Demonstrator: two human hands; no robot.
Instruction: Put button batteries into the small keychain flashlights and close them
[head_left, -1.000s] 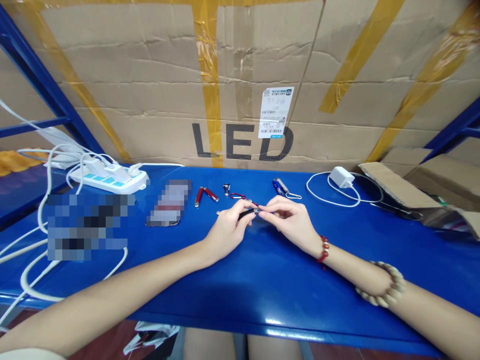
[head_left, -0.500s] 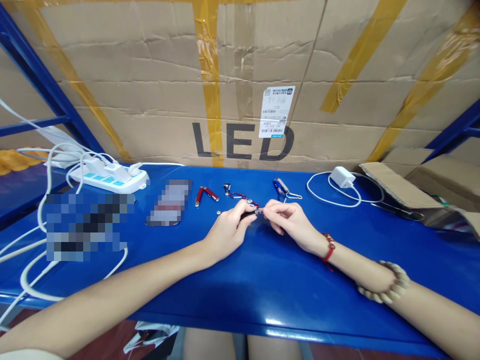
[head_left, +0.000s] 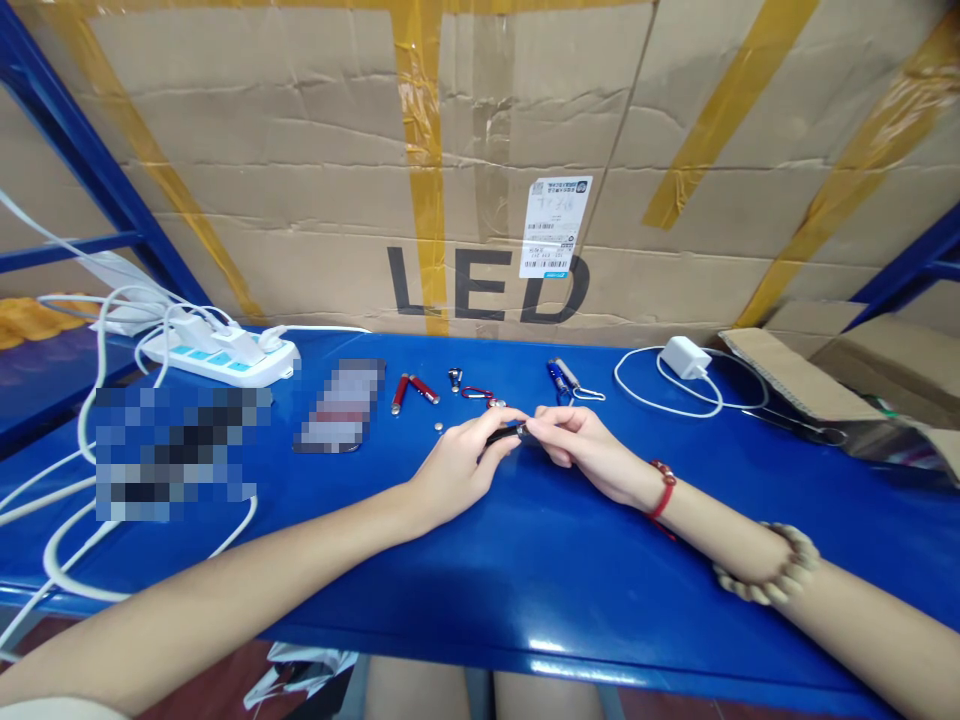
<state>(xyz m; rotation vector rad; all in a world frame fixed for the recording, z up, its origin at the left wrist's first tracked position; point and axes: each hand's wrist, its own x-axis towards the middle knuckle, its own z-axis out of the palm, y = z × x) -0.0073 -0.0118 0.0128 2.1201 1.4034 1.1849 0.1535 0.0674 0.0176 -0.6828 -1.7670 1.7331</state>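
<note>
My left hand (head_left: 466, 465) is closed around a small black mini flashlight (head_left: 501, 433), its body partly hidden by the fingers. At the flashlight's silvery right end, my right hand (head_left: 574, 440) pinches with thumb and fingertips; what exactly lies under those fingertips is hidden. Just beyond the left hand are a red carabiner clip (head_left: 477, 393), a small dark metal piece (head_left: 454, 379) and a button cell (head_left: 439, 427). Red tubes (head_left: 424, 388) rest further left. A blue mini flashlight (head_left: 557, 378) and a silver one (head_left: 568, 374) with a clip lie behind my right hand.
A blurred-out flat object (head_left: 341, 405) and a white power strip (head_left: 225, 355) with tangled cables occupy the left of the blue table (head_left: 420, 600). On the right are a white charger (head_left: 684, 357) with its cord and an open carton (head_left: 806, 375). A large cardboard box (head_left: 300, 200) walls off the back.
The gap between my hands has closed, and my right fingertips now meet the end of the black flashlight. Small round pieces by the red clip show more clearly.
</note>
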